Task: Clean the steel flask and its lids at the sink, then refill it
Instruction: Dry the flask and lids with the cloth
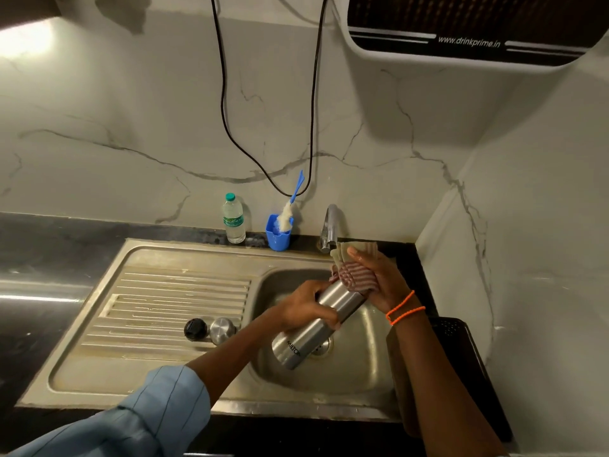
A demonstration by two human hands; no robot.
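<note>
The steel flask (298,341) is held tilted over the sink basin (362,351), mouth end pointing up toward the tap. My left hand (309,305) grips its middle. My right hand (379,278) holds a striped cloth (354,277) wrapped over the flask's upper end. On the ribbed draining board (164,301) sit two lids side by side: a black one (195,329) and a steel one (222,329).
A tap (330,230) stands behind the basin. A blue cup (278,237) with a bottle brush and a plastic water bottle (234,222) stand against the wall. A water purifier (471,24) hangs top right, black cables below it. A dark basket (461,351) sits at the right.
</note>
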